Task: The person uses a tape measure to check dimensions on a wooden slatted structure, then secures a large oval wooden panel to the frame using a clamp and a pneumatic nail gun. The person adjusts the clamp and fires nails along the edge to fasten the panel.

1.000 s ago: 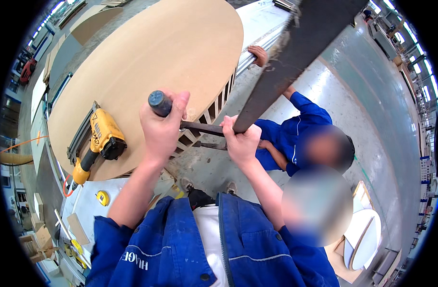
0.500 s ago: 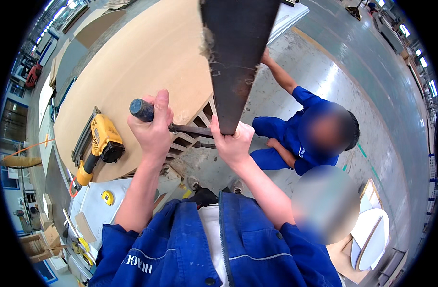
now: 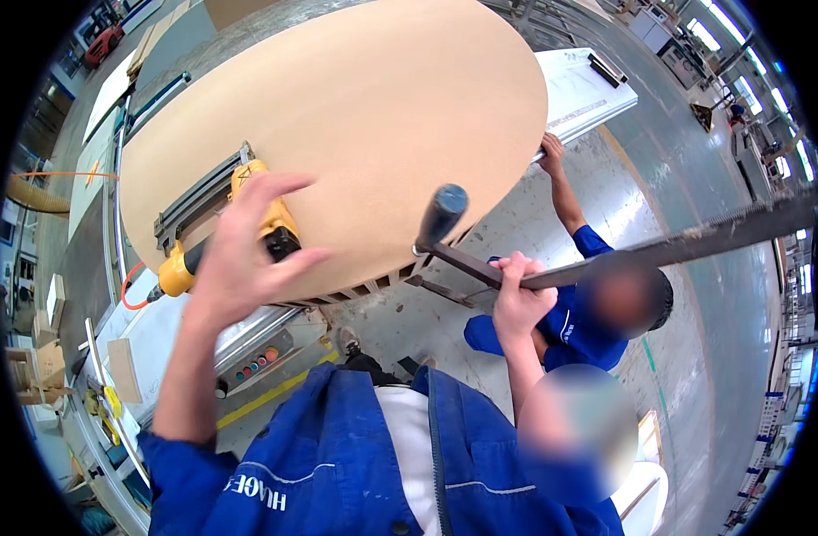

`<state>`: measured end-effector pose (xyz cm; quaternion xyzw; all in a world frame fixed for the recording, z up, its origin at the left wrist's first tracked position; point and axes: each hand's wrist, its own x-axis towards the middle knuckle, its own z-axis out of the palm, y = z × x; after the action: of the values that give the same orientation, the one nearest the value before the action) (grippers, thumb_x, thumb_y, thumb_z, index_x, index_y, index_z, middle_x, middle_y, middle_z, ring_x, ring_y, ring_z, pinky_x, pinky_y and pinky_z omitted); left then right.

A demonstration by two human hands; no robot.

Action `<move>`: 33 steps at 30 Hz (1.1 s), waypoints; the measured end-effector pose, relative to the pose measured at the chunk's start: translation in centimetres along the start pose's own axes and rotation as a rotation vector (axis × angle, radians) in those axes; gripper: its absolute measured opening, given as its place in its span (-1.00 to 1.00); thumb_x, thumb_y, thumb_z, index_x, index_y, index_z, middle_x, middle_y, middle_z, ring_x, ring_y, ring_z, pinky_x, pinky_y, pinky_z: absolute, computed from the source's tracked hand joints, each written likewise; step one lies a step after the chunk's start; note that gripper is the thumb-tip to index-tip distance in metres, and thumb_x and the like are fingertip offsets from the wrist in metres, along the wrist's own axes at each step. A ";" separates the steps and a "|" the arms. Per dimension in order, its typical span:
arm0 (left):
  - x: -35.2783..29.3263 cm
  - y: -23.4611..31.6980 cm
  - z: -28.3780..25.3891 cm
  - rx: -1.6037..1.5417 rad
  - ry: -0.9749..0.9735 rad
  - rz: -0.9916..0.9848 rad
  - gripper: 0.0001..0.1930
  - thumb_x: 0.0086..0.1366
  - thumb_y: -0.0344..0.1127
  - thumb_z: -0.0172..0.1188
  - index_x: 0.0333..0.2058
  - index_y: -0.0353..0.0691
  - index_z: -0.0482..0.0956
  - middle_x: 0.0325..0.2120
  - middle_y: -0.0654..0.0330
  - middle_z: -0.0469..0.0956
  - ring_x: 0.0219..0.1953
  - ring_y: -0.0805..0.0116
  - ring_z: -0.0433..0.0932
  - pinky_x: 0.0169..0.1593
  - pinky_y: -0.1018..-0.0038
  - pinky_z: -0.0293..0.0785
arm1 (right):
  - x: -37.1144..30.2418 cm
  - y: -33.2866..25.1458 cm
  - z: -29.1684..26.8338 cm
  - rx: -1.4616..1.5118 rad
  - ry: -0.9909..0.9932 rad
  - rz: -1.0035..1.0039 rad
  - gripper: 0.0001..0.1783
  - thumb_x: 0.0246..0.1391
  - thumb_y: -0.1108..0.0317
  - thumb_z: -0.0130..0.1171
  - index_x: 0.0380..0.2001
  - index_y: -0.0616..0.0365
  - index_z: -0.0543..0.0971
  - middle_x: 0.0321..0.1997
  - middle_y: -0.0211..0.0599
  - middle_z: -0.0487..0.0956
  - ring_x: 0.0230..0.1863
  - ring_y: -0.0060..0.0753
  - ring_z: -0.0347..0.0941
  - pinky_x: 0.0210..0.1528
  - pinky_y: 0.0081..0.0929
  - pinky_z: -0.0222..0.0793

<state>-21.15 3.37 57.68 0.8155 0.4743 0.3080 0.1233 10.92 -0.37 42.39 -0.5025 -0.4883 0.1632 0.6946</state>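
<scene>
My right hand is closed round the dark metal bar of a long bar clamp. Its bar slants up toward the right rim, passing in front of a co-worker. The clamp's blue-tipped screw handle stands beyond my fist, at the near edge of a large rounded tan board. My left hand holds nothing, its thumb and fingers spread apart. It hovers in front of a yellow nail gun lying on the board and hides part of it.
A co-worker in blue crouches at the right, one hand at the board's edge. Slats show under the board's near edge. A white-topped table stands beyond. An orange hose reaches the nail gun. Coloured buttons sit below left.
My left hand has let go of the clamp's handle and moved left, opening. My right hand has moved right, swinging the clamp's bar from upright in view to the right. More of the board shows.
</scene>
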 end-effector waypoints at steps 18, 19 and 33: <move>-2.3 -8.0 -4.6 0.314 -0.240 -0.364 -0.44 0.08 -0.45 0.28 0.12 -0.27 0.45 -0.24 -0.19 0.64 -0.11 -0.24 0.60 -0.02 0.05 0.52 | -0.3 0.0 0.9 -0.072 0.115 0.031 -0.61 0.38 0.44 0.12 -0.60 0.29 0.40 -0.58 -0.28 0.55 -0.51 -0.51 0.58 -0.37 -0.52 0.57; -1.8 -7.1 -5.2 0.321 -0.216 -0.375 -0.53 0.08 -0.46 0.28 0.03 -0.31 0.52 -0.30 -0.19 0.64 -0.16 -0.25 0.60 -0.06 0.07 0.53 | -0.4 0.1 0.8 -0.080 0.103 0.028 -0.60 0.38 0.44 0.12 -0.60 0.29 0.40 -0.57 -0.27 0.55 -0.51 -0.52 0.57 -0.37 -0.51 0.58; 3.3 2.5 -8.0 -0.277 -0.364 -0.768 -0.78 0.23 -0.40 0.28 -0.20 -0.38 0.52 -0.66 0.35 0.40 -0.70 0.58 0.41 -0.60 0.57 0.41 | -0.1 0.3 0.5 -0.182 0.106 -0.113 -0.72 0.21 0.48 0.28 -0.58 0.33 0.52 -0.70 -0.19 0.47 -0.69 -0.41 0.41 -0.56 -0.40 0.27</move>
<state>-23.24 4.14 66.42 0.5968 0.6677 0.1517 0.4184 10.50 -0.03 42.08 -0.5429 -0.4911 0.0519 0.6792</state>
